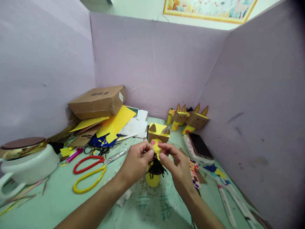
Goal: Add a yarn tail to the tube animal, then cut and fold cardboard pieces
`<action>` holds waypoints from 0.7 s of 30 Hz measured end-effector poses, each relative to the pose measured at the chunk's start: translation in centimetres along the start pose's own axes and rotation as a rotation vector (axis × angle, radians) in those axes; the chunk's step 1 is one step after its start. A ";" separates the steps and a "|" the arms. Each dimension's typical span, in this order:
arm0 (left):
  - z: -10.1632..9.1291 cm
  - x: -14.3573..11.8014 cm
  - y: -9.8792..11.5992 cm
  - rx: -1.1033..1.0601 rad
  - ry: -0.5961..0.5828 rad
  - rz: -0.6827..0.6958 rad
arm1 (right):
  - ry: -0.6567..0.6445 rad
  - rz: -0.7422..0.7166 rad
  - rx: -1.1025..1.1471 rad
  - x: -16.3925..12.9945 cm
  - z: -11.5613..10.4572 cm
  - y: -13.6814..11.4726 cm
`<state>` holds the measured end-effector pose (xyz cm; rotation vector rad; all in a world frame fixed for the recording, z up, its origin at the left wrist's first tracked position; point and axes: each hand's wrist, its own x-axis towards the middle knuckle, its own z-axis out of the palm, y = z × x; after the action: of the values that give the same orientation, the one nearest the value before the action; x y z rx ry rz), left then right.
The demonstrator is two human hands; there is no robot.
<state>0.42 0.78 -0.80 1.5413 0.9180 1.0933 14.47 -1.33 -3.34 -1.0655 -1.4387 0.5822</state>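
A yellow paper-tube figure [153, 180] with a cardboard box head [158, 132] and pointed ears stands on the green table in front of me. A tuft of black yarn [156, 167] hangs on its body. My left hand [137, 162] and my right hand [175, 163] meet over the tube, fingertips pinched at the top of the yarn, just below the head. Pink spots show on the tube between my fingers.
Red-and-yellow scissors [91, 171] lie left of the hands. A white pot [26, 162] sits far left. A cardboard box [98, 101] tops yellow paper sheets [116, 122]. Finished figures [188, 118] stand at the back right, with a phone [200, 146] and markers [226, 197] on the right. Purple partitions [262, 105] enclose the table.
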 end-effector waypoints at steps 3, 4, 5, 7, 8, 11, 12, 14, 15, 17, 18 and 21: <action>0.1 -0.1 0.0 -0.002 0.001 0.005 | -0.026 -0.050 -0.141 0.1 0.3 -0.5; 0.2 -0.1 0.0 0.006 0.004 0.007 | -0.028 -0.055 -0.164 0.1 0.3 -0.6; 0.2 0.0 -0.1 0.014 0.006 0.010 | -0.024 -0.051 -0.176 0.0 0.4 -0.6; 0.1 0.0 -0.2 0.024 0.005 0.014 | -0.006 -0.032 -0.171 0.0 0.4 -0.6; 0.1 0.0 -0.3 0.022 0.001 0.012 | 0.002 -0.025 -0.156 0.0 0.3 -0.5; 0.0 0.0 -0.5 0.019 -0.004 -0.008 | -0.004 -0.023 -0.066 -0.1 0.1 -0.3; 0.0 0.0 -0.5 0.024 -0.003 -0.013 | -0.010 -0.030 -0.024 -0.1 0.0 -0.2; 0.0 0.0 -0.5 0.032 0.000 -0.022 | -0.009 -0.040 0.073 -0.2 -0.2 0.1; 0.0 0.0 -0.5 0.034 -0.004 -0.024 | -0.005 -0.039 0.119 -0.2 -0.2 0.3; 0.0 0.0 -0.4 0.045 -0.024 -0.023 | 0.009 -0.027 0.178 -0.2 -0.3 0.5; 0.0 -0.1 -0.4 0.053 -0.035 -0.017 | 0.013 -0.018 0.174 -0.2 -0.4 0.5; 0.0 -0.1 -0.4 0.061 -0.040 0.011 | -0.004 -0.037 0.051 0.0 -0.2 0.2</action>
<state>0.38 0.78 -1.17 1.6148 0.9236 1.0470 14.74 -1.31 -3.48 -0.9967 -1.4368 0.5915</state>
